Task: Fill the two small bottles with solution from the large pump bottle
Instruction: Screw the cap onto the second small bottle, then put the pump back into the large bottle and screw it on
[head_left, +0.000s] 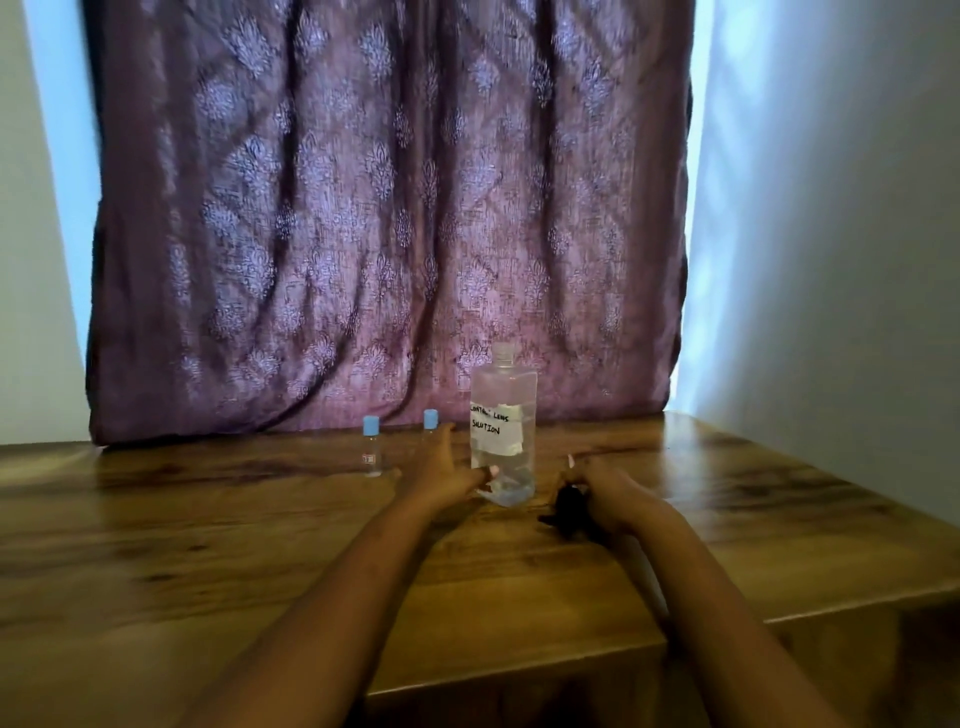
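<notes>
large bottle (503, 415) is standing upright on the wooden table (208, 519), mid-back, neck open with no pump on it; clear liquid is showing inside; handwritten label (493, 423) is facing the camera, reading something like "contact lens solution"

first small bottle (372, 449) is standing upright well to the left of the large bottle, blue cap on; second small bottle (430, 419) is standing between the two, blue cap on, its body mostly hidden behind the left hand

left hand (441, 467) is reaching forward with fingers stretched out and relaxed, gripping nothing; fingertips are lying just beside the second small bottle's cap, contact unclear; thumb is sitting right at the large bottle's lower left side

right hand (605, 488) is resting low on the table just right of the large bottle, fingers curling round a black part (567, 512); too blurred to say what the part is

patterned purple curtain (389, 208) is hanging behind the table
</notes>
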